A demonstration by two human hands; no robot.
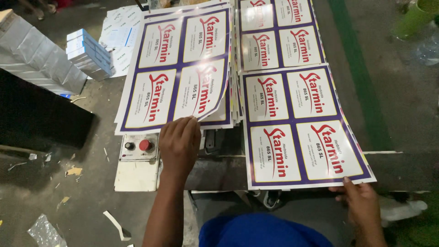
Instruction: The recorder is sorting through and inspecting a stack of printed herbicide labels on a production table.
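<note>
Meanwhile, my left hand (179,142) presses flat on the left label stack (178,68), fingers spread, steadying it, while my right hand (361,201) pinches the right sheet (302,123) at lower right.

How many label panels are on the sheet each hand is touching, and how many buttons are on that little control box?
Label panels on the sheet held by the right hand: 4
Label panels on the top sheet under the left hand: 4
Buttons on the control box: 2, one red, one black
Total: 10

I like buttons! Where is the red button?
In the head view, the red button sits on a pale control box, left of the left hand, under the printed sheets.
</note>
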